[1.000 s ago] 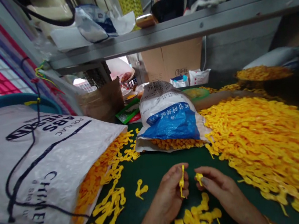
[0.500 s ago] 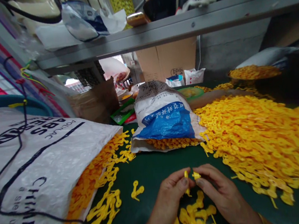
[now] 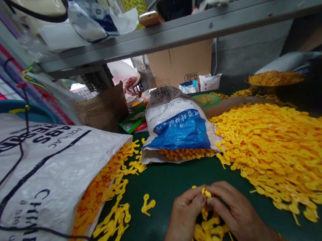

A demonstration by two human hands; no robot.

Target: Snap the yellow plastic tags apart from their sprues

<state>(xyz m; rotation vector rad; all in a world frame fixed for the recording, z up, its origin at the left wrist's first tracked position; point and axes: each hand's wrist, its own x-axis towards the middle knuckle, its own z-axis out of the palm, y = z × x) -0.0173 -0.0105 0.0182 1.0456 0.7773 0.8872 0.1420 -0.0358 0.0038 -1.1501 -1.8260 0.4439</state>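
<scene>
Dark green worktable [image 3: 160,182] runs beneath me. My left hand [image 3: 186,216] and right hand [image 3: 237,213] are both curled closed, fingertips meeting to pinch a small yellow plastic piece [image 3: 206,192] just above the table (my fingers hide exactly how it sits). Right below my hands lies a small pile of the same pieces [image 3: 209,231], and one loose piece [image 3: 147,204] rests a little left of my left hand. Farther left, a white woven sack printed ABS POLYLAC [image 3: 36,174] lies with yellow pieces spilling from its mouth. To my right spreads a broad yellow heap [image 3: 274,156]. Straight ahead, a white-and-blue bag [image 3: 177,134] sits below a metal shelf [image 3: 167,36].
</scene>
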